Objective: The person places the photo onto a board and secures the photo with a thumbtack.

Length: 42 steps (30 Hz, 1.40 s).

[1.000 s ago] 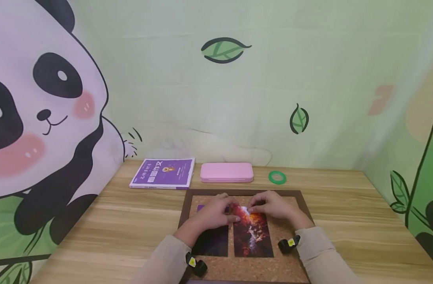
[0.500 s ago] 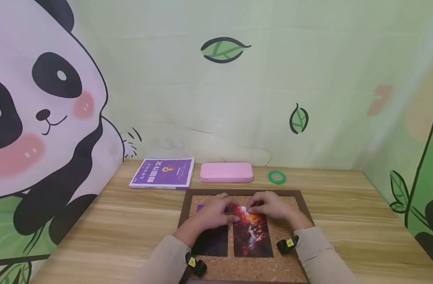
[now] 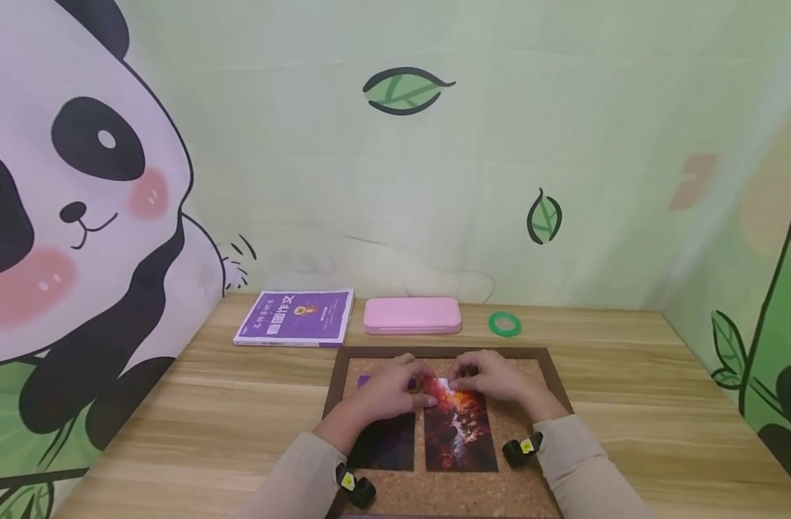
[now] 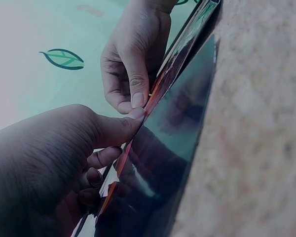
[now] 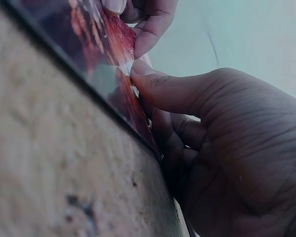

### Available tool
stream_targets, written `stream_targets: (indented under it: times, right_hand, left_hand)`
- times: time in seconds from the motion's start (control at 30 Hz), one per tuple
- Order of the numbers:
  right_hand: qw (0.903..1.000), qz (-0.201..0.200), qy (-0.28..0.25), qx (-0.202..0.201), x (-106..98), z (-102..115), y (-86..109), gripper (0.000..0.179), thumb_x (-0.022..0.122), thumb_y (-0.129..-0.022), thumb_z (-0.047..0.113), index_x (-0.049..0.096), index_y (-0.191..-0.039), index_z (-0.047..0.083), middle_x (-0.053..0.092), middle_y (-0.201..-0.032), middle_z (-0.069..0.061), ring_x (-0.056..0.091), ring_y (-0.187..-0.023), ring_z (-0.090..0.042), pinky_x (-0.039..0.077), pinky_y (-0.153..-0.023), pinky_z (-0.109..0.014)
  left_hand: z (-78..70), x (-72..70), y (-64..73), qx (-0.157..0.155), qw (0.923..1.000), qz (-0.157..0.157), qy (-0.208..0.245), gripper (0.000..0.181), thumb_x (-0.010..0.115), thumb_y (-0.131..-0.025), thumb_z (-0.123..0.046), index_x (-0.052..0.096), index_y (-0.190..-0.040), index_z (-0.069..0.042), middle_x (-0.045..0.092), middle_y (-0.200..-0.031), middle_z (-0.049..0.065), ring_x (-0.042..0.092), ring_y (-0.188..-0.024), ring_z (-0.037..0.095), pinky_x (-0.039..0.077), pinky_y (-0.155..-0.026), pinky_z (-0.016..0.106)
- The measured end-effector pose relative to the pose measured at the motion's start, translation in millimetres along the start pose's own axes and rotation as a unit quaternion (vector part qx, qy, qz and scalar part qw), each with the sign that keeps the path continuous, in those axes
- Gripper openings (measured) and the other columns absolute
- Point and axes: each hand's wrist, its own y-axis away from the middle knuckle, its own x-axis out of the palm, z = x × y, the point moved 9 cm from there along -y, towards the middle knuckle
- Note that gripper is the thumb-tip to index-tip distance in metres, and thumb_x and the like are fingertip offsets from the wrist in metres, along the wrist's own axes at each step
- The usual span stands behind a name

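Note:
A photo print (image 3: 460, 436) with a fiery red, orange and white picture lies on a cork board (image 3: 434, 494). My left hand (image 3: 392, 389) pinches its upper left part, with the thumb on the face and the other fingers curled at the edge. At the middle of the top edge, the thumb and fingers of my right hand (image 3: 493, 375) pinch the print. Both thumbtips come close together in the left wrist view, where the glossy print (image 4: 158, 158) reflects the hand. Left of it lies a dark purple print (image 3: 389, 447), partly covered by my left hand and forearm.
A dark brown frame (image 3: 557, 389) borders the cork board on the wooden table (image 3: 655, 404). Behind it stand a purple book (image 3: 298, 317), a pink case (image 3: 411, 315) and a green tape roll (image 3: 504, 324). A printed backdrop (image 3: 434, 180) rises at the rear.

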Motion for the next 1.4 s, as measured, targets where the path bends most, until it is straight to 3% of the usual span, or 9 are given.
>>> stream_targets:
  times: [0.5, 1.03, 1.4]
  right_hand:
    - [0.9999, -0.005, 0.001, 0.014, -2.0, -0.2, -0.6, 0.011, 0.072, -0.094, 0.024, 0.071, -0.095, 0.013, 0.067, -0.088, 0.006, 0.058, -0.083, -0.016, 0.047, -0.076, -0.037]
    - [0.9991, -0.024, 0.006, 0.035, -0.7, -4.9, -2.7, 0.006, 0.075, -0.091, 0.020, 0.071, -0.090, 0.015, 0.065, -0.081, 0.005, 0.057, -0.076, -0.013, 0.046, -0.070, -0.032]
    - [0.9980, -0.039, 0.013, 0.049, -3.1, -5.6, -3.9, 0.008, 0.076, -0.091, 0.022, 0.071, -0.089, 0.015, 0.064, -0.080, 0.004, 0.057, -0.076, -0.014, 0.047, -0.069, -0.033]
  left_hand:
    - [1.4, -0.3, -1.4, -0.002, 1.0000, 0.001, 0.001, 0.039, 0.076, -0.089, -0.040, 0.067, -0.122, -0.020, 0.053, -0.104, -0.006, 0.052, -0.090, 0.013, 0.046, -0.077, 0.030]
    - [5.5, 2.0, -0.8, -0.022, 0.9988, 0.004, 0.043, 0.042, 0.079, -0.086, -0.038, 0.067, -0.121, -0.018, 0.055, -0.106, -0.003, 0.055, -0.092, 0.016, 0.048, -0.081, 0.035]
    - [4.5, 1.0, -0.9, -0.024, 0.9987, 0.003, 0.044, 0.041, 0.079, -0.086, -0.037, 0.067, -0.121, -0.018, 0.055, -0.105, -0.003, 0.054, -0.090, 0.016, 0.047, -0.080, 0.035]
